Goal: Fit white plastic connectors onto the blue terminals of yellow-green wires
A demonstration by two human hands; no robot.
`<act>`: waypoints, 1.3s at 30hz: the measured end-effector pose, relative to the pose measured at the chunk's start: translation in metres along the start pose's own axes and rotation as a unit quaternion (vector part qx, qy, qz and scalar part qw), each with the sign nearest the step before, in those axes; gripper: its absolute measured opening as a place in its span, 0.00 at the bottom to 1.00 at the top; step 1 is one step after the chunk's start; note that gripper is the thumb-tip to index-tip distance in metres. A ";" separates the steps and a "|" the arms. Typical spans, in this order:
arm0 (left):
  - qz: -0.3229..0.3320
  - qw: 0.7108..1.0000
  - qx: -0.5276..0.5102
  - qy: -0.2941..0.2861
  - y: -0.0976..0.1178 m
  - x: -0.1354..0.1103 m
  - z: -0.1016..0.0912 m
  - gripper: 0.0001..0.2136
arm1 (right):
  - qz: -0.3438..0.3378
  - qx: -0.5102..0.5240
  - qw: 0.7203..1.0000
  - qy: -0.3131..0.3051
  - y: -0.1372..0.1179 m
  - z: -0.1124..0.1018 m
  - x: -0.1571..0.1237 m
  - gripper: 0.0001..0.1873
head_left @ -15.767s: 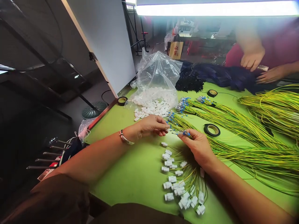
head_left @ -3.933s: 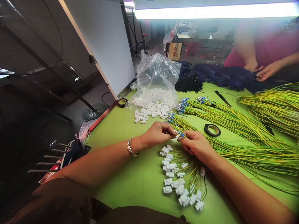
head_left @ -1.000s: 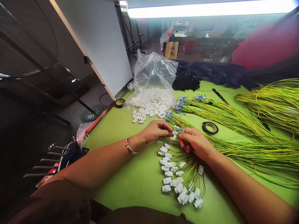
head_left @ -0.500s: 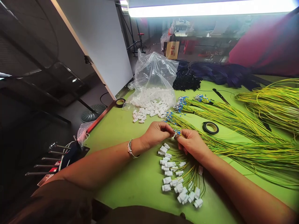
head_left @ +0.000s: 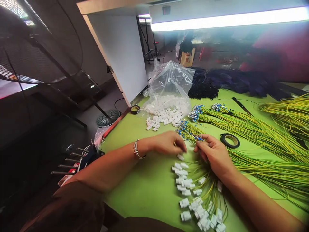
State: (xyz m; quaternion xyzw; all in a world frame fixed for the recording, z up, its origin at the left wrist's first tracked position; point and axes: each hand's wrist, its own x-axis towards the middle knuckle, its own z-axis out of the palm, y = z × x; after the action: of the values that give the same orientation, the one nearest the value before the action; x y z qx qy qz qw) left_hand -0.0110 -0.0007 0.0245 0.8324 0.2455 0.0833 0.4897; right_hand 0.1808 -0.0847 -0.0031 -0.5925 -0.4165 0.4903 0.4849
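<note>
Dozens of white plugs, each on a thin yellow-green lead, make up the heap of plugs (head_left: 193,196) nearest you, spread on the green table (head_left: 145,180) under your right wrist. Just past it, your right hand (head_left: 215,155) is closed in a pinch, thumb against fingertips, on a small bunch of blue-tipped wire ends (head_left: 196,138) that sticks out toward the left. Your left hand (head_left: 167,143), with a bracelet (head_left: 136,149) at the wrist, lies palm down with its fingers drawn together and pointing at the right hand. Whether anything sits between those fingers, you cannot tell from here. One single plug (head_left: 180,157) lies on the table just below the left fingertips, apart from both hands and at the top of the heap.

Right of your right hand rests a tape roll (head_left: 230,140) — black, lying flat — beside the long wire bundles (head_left: 260,135) that run off to the right. Farther on, loose plugs (head_left: 159,120) spill from a clear bag (head_left: 172,83), and a smaller tape roll (head_left: 135,109) sits at the table's left edge. Behind the bag lie dark wires (head_left: 217,85) and a thin black tool (head_left: 241,105). Beyond the table stands a brown box (head_left: 187,58) with red print too blurred to read, under a long lamp (head_left: 229,21); a person in red (head_left: 282,45) shows only as a blur at far right.
</note>
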 end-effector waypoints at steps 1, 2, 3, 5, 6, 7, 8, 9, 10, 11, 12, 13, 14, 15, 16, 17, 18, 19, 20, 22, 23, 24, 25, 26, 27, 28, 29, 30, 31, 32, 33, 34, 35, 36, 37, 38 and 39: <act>-0.024 0.990 0.075 0.120 -0.006 0.002 -0.007 0.10 | 0.000 0.004 1.000 0.001 0.001 0.001 0.000 0.19; -0.046 0.961 0.147 0.232 -0.013 0.005 -0.014 0.11 | -0.001 -0.001 1.000 -0.002 0.002 0.001 0.001 0.18; -0.060 0.931 0.206 0.296 -0.021 0.008 -0.020 0.11 | -0.004 -0.015 1.000 -0.006 0.003 0.001 0.001 0.18; -0.077 0.902 0.278 0.321 -0.036 0.013 -0.028 0.11 | -0.016 -0.049 0.999 -0.005 0.004 0.002 0.003 0.17; -0.083 0.898 0.302 0.309 -0.042 0.014 -0.029 0.11 | -0.024 -0.065 0.998 0.000 0.004 0.003 0.003 0.16; -0.090 0.896 0.319 0.294 -0.046 0.015 -0.029 0.11 | -0.032 -0.079 0.996 0.006 0.003 0.003 0.003 0.16; -0.097 0.894 0.335 0.283 -0.048 0.016 -0.028 0.11 | -0.039 -0.091 0.995 0.010 0.002 0.003 0.003 0.15; -0.102 0.891 0.348 0.275 -0.049 0.016 -0.027 0.12 | -0.044 -0.101 0.994 0.013 0.001 0.004 0.002 0.15; -0.108 0.887 0.359 0.270 -0.048 0.015 -0.025 0.12 | -0.047 -0.109 0.993 0.012 -0.001 0.004 0.002 0.15; -0.115 0.883 0.370 0.265 -0.047 0.015 -0.023 0.13 | -0.049 -0.115 0.992 0.009 -0.002 0.005 0.001 0.14; -0.122 0.878 0.382 0.260 -0.046 0.013 -0.021 0.13 | -0.050 -0.118 0.992 0.004 -0.003 0.005 0.000 0.15; -0.130 0.873 0.394 0.256 -0.045 0.012 -0.020 0.13 | -0.051 -0.120 0.991 0.000 -0.004 0.005 0.000 0.15; -0.137 0.867 0.407 0.253 -0.044 0.011 -0.020 0.13 | -0.053 -0.122 0.991 -0.003 -0.004 0.005 0.000 0.15; -0.143 0.861 0.418 0.252 -0.043 0.010 -0.019 0.13 | -0.055 -0.124 0.991 -0.005 -0.004 0.005 0.000 0.15; -0.148 0.856 0.427 0.252 -0.042 0.009 -0.020 0.13 | -0.058 -0.126 0.990 -0.005 -0.003 0.005 0.001 0.14; -0.150 0.852 0.433 0.253 -0.041 0.008 -0.020 0.13 | -0.062 -0.127 0.990 -0.003 -0.003 0.005 0.001 0.13; -0.151 0.851 0.432 0.257 -0.039 0.007 -0.021 0.13 | -0.063 -0.127 0.990 -0.003 -0.002 0.005 0.002 0.13; -0.147 0.852 0.426 0.266 -0.037 0.007 -0.022 0.13 | -0.064 -0.124 0.990 -0.003 -0.001 0.005 0.003 0.12; -0.137 0.857 0.412 0.279 -0.034 0.006 -0.023 0.13 | -0.062 -0.120 0.991 -0.004 -0.001 0.004 0.003 0.12; -0.100 0.879 0.347 0.312 -0.025 0.006 -0.023 0.14 | -0.047 -0.107 0.993 -0.009 -0.001 0.004 0.003 0.12; -0.080 0.898 0.289 0.322 -0.019 0.006 -0.022 0.14 | -0.038 -0.099 0.994 -0.012 -0.002 0.003 0.003 0.13; -0.069 0.922 0.212 0.318 -0.014 0.007 -0.020 0.14 | -0.028 -0.091 0.995 -0.017 -0.003 0.003 0.002 0.13; -0.069 0.945 0.115 0.298 -0.009 0.007 -0.017 0.13 | -0.020 -0.083 0.996 -0.022 -0.004 0.003 0.001 0.13; -0.083 0.960 0.003 0.266 -0.006 0.008 -0.014 0.11 | -0.014 -0.074 0.997 -0.027 -0.006 0.003 0.000 0.12; -0.104 0.961 -0.114 0.229 -0.003 0.008 -0.009 0.10 | -0.010 -0.067 0.997 -0.030 -0.007 0.003 -0.001 0.12; -0.126 0.947 -0.224 0.195 -0.002 0.008 -0.004 0.09 | -0.009 -0.062 0.998 -0.032 -0.008 0.003 -0.002 0.13; -0.145 0.921 -0.318 0.169 -0.001 0.009 0.001 0.09 | -0.008 -0.060 0.998 -0.034 -0.008 0.003 -0.002 0.13; -0.157 0.893 -0.392 0.156 -0.002 0.010 0.005 0.09 | -0.009 -0.060 0.997 -0.036 -0.009 0.003 -0.003 0.13; -0.165 0.867 -0.445 0.152 -0.003 0.010 0.009 0.09 | -0.010 -0.062 0.997 -0.038 -0.008 0.004 -0.003 0.14; -0.168 0.847 -0.481 0.153 -0.005 0.011 0.012 0.09 | -0.011 -0.063 0.997 -0.040 -0.008 0.004 -0.003 0.14; -0.170 0.833 -0.503 0.153 -0.006 0.012 0.013 0.09 | -0.012 -0.062 0.997 -0.040 -0.007 0.004 -0.003 0.15; -0.170 0.825 -0.517 0.155 -0.008 0.012 0.014 0.08 | -0.012 -0.059 0.997 -0.038 -0.006 0.004 -0.003 0.15; -0.171 0.819 -0.525 0.152 -0.009 0.012 0.014 0.08 | -0.011 -0.056 0.998 -0.036 -0.005 0.004 -0.003 0.15; -0.171 0.817 -0.530 0.148 -0.010 0.012 0.014 0.07 | -0.011 -0.052 0.998 -0.033 -0.004 0.004 -0.003 0.16; -0.170 0.817 -0.533 0.141 -0.011 0.012 0.014 0.07 | -0.012 -0.051 0.998 -0.031 -0.004 0.004 -0.003 0.16; -0.167 0.817 -0.534 0.135 -0.012 0.012 0.014 0.07 | -0.014 -0.053 0.998 -0.031 -0.004 0.004 -0.004 0.16; -0.163 0.819 -0.535 0.130 -0.012 0.012 0.014 0.07 | -0.016 -0.059 0.998 -0.031 -0.005 0.004 -0.004 0.15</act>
State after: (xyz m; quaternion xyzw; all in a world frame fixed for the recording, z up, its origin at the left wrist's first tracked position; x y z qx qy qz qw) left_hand 0.0008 -0.0010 0.0056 0.3690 0.3562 0.2280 0.8277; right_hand 0.1762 -0.0869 0.0021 -0.5976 -0.4688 0.4753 0.4440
